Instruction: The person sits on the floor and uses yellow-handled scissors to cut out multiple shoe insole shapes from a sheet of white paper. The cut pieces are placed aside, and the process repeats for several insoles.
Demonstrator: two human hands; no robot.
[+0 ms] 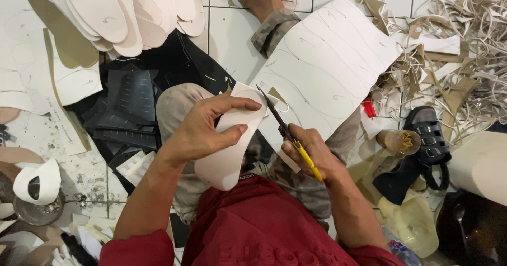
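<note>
Floor of white square tiles with dark grout lines is our whole work surface, and we sit on it with legs drawn up, a large cream sheet of stiff material marked with pencilled sole outlines draped across our right knee. Our left hand is clamped around a pale, sole-shaped piece cut from that sheet, thumb on top and fingers wrapped beneath. Our right hand is closed on yellow-handled scissors, whose blades stand parted at the sheet's edge just beside the sole piece. A stack of finished cream soles lies fanned at upper left, dark ribbed sheets under them, and a tangle of curled offcut strips fills the upper right, near a black strapped sandal. Our red shirt hides our lap; things along the lower edges are cut off and hard to make out.
</note>
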